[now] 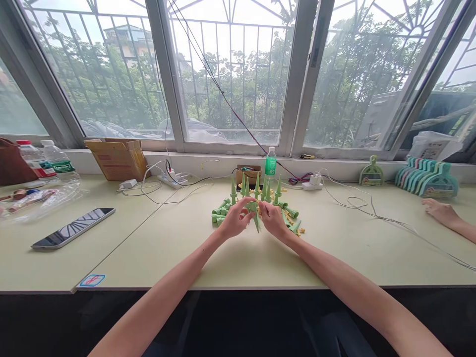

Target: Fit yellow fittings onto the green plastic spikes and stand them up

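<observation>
My left hand (237,219) is closed round a green cone-shaped plastic piece (256,223), whose narrow tip points down toward the table. My right hand (273,218) is pinched against the right side of that piece; what sits between its fingertips is too small to make out. Just beyond the hands stand several upright green spires (233,191). Green tube-like parts (220,218) lie in a pile to the left of my left hand. More green parts (291,210) and small yellow pieces (302,231) are scattered to the right of my right hand.
Behind the spires are a small brown box (249,174) and a green-labelled bottle (270,162). White cables (372,213) run across the table's right side. A phone (74,228) lies at left. Another person's hand (442,213) rests at far right, near green hangers-like pieces (441,181).
</observation>
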### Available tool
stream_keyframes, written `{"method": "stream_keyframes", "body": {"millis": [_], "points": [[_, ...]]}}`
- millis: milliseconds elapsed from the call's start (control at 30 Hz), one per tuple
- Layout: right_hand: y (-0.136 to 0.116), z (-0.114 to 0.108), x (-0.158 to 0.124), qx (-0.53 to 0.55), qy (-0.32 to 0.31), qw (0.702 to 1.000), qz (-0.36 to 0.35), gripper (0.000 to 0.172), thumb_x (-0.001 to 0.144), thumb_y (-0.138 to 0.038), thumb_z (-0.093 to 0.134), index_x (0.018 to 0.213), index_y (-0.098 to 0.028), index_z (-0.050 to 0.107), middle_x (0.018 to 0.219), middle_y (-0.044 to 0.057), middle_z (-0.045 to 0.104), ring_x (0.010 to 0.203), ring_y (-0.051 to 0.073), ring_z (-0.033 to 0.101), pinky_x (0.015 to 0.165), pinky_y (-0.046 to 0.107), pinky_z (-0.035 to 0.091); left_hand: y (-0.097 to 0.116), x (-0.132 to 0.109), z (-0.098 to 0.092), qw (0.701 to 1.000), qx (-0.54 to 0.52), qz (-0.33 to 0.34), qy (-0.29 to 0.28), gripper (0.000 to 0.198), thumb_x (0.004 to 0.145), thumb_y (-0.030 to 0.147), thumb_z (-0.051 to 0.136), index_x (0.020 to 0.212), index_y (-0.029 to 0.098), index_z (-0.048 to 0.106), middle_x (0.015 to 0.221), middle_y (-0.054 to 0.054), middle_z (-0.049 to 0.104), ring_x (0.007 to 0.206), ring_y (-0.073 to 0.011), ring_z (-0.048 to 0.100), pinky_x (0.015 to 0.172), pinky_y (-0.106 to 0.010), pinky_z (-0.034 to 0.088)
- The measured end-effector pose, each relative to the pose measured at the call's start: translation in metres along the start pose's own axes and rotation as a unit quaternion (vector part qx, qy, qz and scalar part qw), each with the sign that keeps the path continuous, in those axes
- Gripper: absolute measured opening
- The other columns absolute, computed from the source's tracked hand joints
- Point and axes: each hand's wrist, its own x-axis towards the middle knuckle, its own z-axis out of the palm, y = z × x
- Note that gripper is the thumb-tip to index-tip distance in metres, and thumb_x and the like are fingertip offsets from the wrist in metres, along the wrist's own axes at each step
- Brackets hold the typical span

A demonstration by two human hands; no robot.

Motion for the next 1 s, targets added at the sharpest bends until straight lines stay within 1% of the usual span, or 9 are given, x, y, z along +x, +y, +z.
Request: {"method": "stream_keyframes", "body": {"millis": [67, 167, 367, 567, 667, 733, 867, 933, 1000], "points": [[-0.001, 0.000, 0.000, 0.004, -0.001, 1.000, 0.001, 0.047, 0.096, -0.051, 0.028, 0.064, -0.020, 0.039, 0.055, -0.002, 0.045, 0.050, 0.011, 0.038, 0.052, 0.024, 0.028, -0.001, 0.000, 0.001, 0.999, 0.028, 0.022, 0.009, 0.033, 0.087, 0.035, 0.053, 0.118, 0.023, 0.053, 0.105, -0.007, 0.054, 0.063, -0.0072, 0.053, 0.044, -0.016, 0.044], [-0.001, 0.002, 0.000, 0.016, -0.008, 1.000, 0.001, 0.046, 0.097, -0.051, 0.028, 0.065, -0.020, 0.040, 0.055, -0.002, 0.045, 0.051, 0.011, 0.038, 0.052, 0.024, 0.028, 0.000, 0.000, 0.001, 0.999, 0.033, 0.025, 0.015, 0.033, 0.086, 0.033, 0.053, 0.117, 0.022, 0.053, 0.102, -0.006, 0.055, 0.062, -0.0074, 0.053, 0.044, -0.016, 0.043], [-0.002, 0.006, -0.001, 0.038, -0.019, 0.999, -0.005, 0.044, 0.097, -0.051, 0.028, 0.066, -0.020, 0.037, 0.056, -0.004, 0.040, 0.052, 0.011, 0.035, 0.051, 0.023, 0.027, 0.000, 0.001, 0.001, 0.999, -0.009, -0.003, 0.038, 0.031, 0.086, 0.036, 0.055, 0.113, 0.022, 0.053, 0.101, -0.005, 0.056, 0.057, -0.0065, 0.051, 0.042, -0.017, 0.040], [-0.005, 0.005, -0.002, 0.048, -0.027, 0.998, -0.013, 0.039, 0.096, -0.049, 0.031, 0.071, -0.020, 0.042, 0.059, -0.004, 0.045, 0.051, 0.010, 0.037, 0.052, 0.022, 0.029, -0.001, 0.002, 0.000, 0.996, -0.065, -0.032, 0.053, 0.033, 0.084, 0.037, 0.058, 0.113, 0.022, 0.052, 0.099, -0.005, 0.056, 0.052, -0.0045, 0.049, 0.039, -0.016, 0.037], [-0.005, 0.005, -0.002, 0.051, -0.028, 0.998, -0.012, 0.039, 0.096, -0.048, 0.032, 0.071, -0.020, 0.042, 0.059, -0.004, 0.046, 0.051, 0.010, 0.038, 0.052, 0.022, 0.030, 0.001, 0.001, -0.001, 0.994, -0.081, -0.041, 0.054, 0.034, 0.083, 0.035, 0.059, 0.113, 0.022, 0.051, 0.107, -0.007, 0.055, 0.051, -0.0033, 0.050, 0.039, -0.016, 0.039], [-0.006, 0.004, -0.002, 0.049, -0.023, 0.998, -0.012, 0.039, 0.096, -0.048, 0.032, 0.071, -0.020, 0.043, 0.059, -0.003, 0.046, 0.051, 0.010, 0.038, 0.052, 0.022, 0.030, 0.002, 0.001, -0.001, 0.993, -0.098, -0.048, 0.053, 0.037, 0.081, 0.034, 0.061, 0.115, 0.022, 0.050, 0.114, -0.009, 0.052, 0.051, -0.0033, 0.052, 0.040, -0.018, 0.043], [-0.007, 0.003, -0.002, 0.042, 0.003, 0.999, -0.005, 0.038, 0.096, -0.047, 0.032, 0.073, -0.020, 0.045, 0.059, -0.003, 0.048, 0.051, 0.010, 0.039, 0.053, 0.022, 0.032, 0.008, 0.000, -0.002, 0.986, -0.154, -0.054, 0.036, 0.046, 0.077, 0.033, 0.066, 0.117, 0.023, 0.047, 0.121, -0.010, 0.047, 0.061, -0.0072, 0.060, 0.049, -0.023, 0.052], [-0.008, 0.001, -0.002, 0.045, 0.019, 0.999, -0.002, 0.037, 0.097, -0.046, 0.032, 0.074, -0.020, 0.045, 0.060, -0.003, 0.049, 0.052, 0.010, 0.041, 0.054, 0.022, 0.033, 0.010, 0.002, -0.001, 0.980, -0.184, -0.060, 0.044, 0.046, 0.077, 0.039, 0.066, 0.116, 0.023, 0.046, 0.115, -0.008, 0.050, 0.064, -0.0092, 0.062, 0.049, -0.024, 0.053], [-0.009, 0.000, -0.002, 0.052, 0.031, 0.998, 0.000, 0.036, 0.097, -0.045, 0.032, 0.075, -0.020, 0.046, 0.061, -0.002, 0.050, 0.053, 0.011, 0.043, 0.054, 0.022, 0.034, 0.011, 0.003, -0.001, 0.974, -0.204, -0.074, 0.067, 0.042, 0.078, 0.046, 0.064, 0.107, 0.021, 0.048, 0.098, -0.004, 0.055, 0.060, -0.0098, 0.060, 0.046, -0.023, 0.051]]}}
